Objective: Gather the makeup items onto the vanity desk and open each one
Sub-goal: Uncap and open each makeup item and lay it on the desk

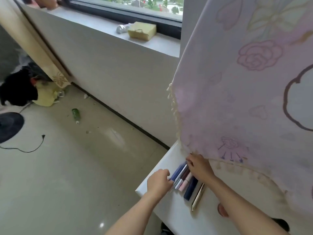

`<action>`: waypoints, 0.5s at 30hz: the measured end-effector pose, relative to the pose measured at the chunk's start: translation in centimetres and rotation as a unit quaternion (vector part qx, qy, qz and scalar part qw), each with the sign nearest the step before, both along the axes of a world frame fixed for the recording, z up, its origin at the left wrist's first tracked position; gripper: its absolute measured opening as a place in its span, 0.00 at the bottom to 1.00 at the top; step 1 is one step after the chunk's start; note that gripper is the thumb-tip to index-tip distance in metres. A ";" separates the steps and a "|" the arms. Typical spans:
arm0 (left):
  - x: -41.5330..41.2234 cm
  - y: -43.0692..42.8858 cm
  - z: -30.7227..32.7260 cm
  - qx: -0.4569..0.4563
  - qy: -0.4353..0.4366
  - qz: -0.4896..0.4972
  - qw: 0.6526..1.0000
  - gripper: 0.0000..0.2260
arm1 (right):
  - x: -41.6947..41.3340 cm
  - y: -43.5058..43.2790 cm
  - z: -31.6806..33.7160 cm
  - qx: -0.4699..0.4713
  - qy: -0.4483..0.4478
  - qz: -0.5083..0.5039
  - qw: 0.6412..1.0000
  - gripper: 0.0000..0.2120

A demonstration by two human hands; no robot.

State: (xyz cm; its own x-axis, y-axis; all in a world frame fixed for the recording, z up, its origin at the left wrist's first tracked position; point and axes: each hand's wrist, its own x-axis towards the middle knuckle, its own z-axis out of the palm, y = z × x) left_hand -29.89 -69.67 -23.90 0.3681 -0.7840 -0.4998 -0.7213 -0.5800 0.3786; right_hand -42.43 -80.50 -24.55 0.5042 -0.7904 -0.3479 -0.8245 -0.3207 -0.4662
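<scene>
Reading no text, brand, number or sign anywhere. Showing only a blurred label on the green bottle [76, 114] lying on the floor, too small to make out. Bearing drawn roses and small blue arrows on the hanging cloth [237, 99], without letters. Displaying no legible print on the makeup tubes [191, 189] lying on the desk.

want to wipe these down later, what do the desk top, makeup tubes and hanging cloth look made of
Desk top: smooth white with a faint sheen and rounded edge, likely laminate or painted board.
Makeup tubes: probably plastic; the dark blue tube looks matte, the silver tube shiny, perhaps metallised.
Hanging cloth: thin fabric, it drapes softly, with printed flowers and a tassel fringe.
</scene>
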 end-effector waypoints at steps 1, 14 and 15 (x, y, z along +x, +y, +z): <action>0.0 -0.3 -0.2 0.004 -0.005 -0.005 1.000 0.07 | 0.1 0.0 -0.1 -0.015 0.012 0.016 1.000 0.12; 2.0 -1.5 0.9 -0.103 0.065 0.057 0.991 0.07 | 2.4 0.5 2.5 0.040 -0.022 -0.015 0.999 0.17; 2.7 -1.6 1.7 -0.124 0.088 0.066 0.986 0.07 | 2.4 0.5 3.2 0.052 -0.046 -0.033 0.997 0.17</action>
